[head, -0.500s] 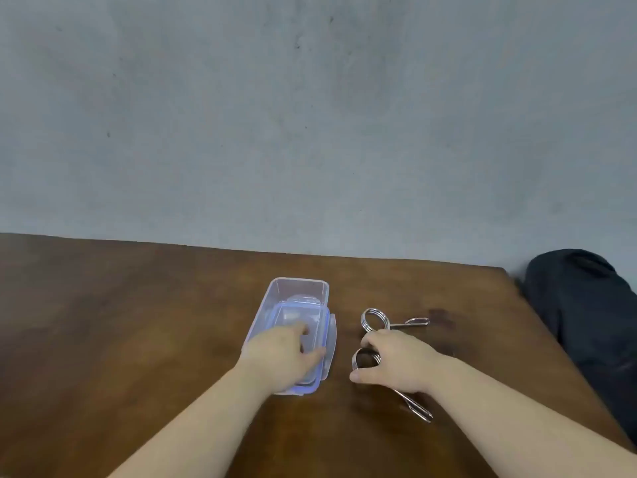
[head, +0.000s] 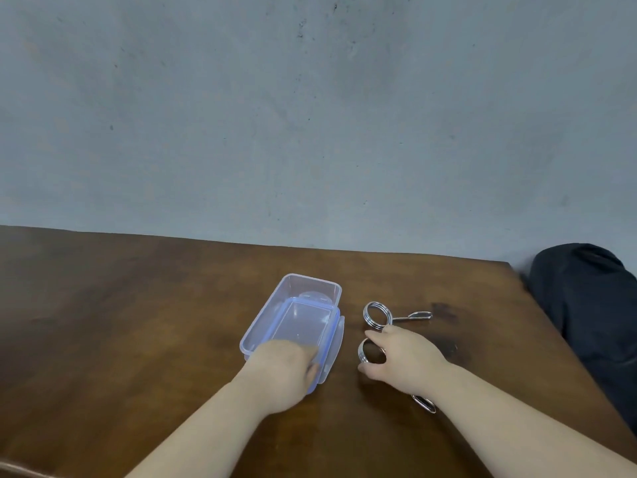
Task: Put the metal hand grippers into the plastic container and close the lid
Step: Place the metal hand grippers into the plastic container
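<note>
A clear plastic container [head: 304, 283] stands on the wooden table [head: 138, 322]. Its blue-rimmed lid [head: 303, 322] lies askew on top, leaving the far end uncovered. My left hand [head: 282, 370] rests on the lid's near end with its fingers curled over the near right corner. Two metal hand grippers lie to the right of the container. The far gripper [head: 376, 315] lies free, its handle pointing right. My right hand [head: 406, 357] has thumb and fingers around the coil of the near gripper [head: 366, 353], whose handle end sticks out under my wrist.
A dark bag or cloth [head: 593, 305] sits off the table's right edge. A grey wall runs behind the table's far edge. Bare wood stretches left of the container.
My left hand has slid back toward the lid's near end, uncovering more of the lid. My right hand stays on the near gripper's coil, fingers closing around it.
</note>
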